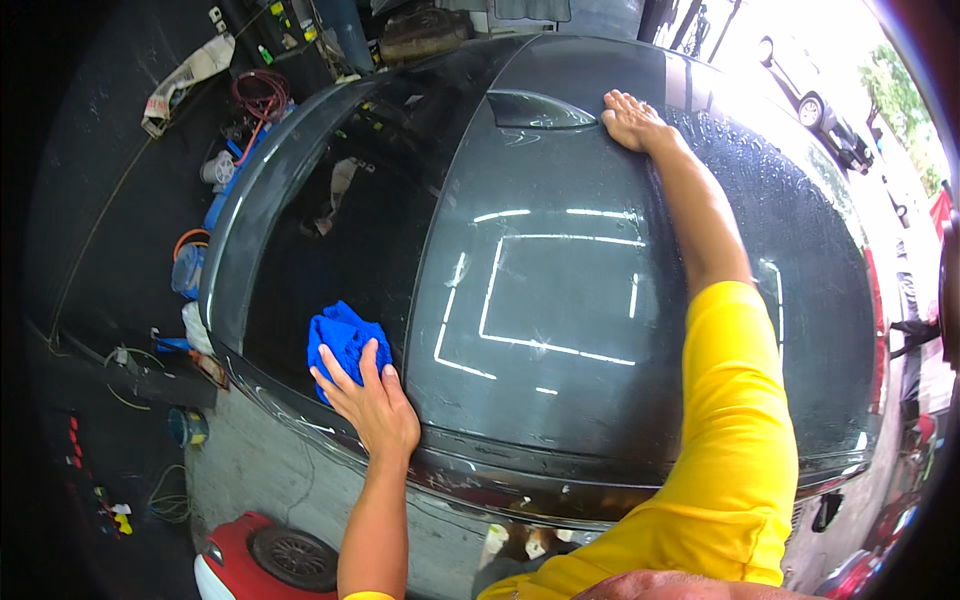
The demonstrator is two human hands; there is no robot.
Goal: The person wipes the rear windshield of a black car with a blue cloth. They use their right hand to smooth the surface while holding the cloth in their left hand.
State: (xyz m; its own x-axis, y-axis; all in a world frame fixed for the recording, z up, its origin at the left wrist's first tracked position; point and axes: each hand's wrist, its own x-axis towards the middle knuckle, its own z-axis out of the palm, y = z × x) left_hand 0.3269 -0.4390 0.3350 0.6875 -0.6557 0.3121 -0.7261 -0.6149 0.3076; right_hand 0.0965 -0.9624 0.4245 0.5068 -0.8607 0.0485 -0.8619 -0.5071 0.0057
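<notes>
A bunched blue microfiber cloth [345,338] lies on the dark glass of a grey car, at the left near its closer edge. My left hand [378,402] holds it against the glass, the fingers reaching over it. My right arm stretches far across the grey roof panel [560,290]. At its end my right hand [634,122] rests on the panel with the fingers laid out flat and no cloth in sight. Just left of that hand stands a shark-fin antenna [540,112]. Ceiling lights reflect as bright lines in the panel.
Water beads cover the glass [770,190] on the right. To the left are a coiled red hose [262,92], a blue bucket [188,270] and a dark bucket [188,427]. A red car [262,560] stands at the lower left, another car [820,100] outside at the upper right.
</notes>
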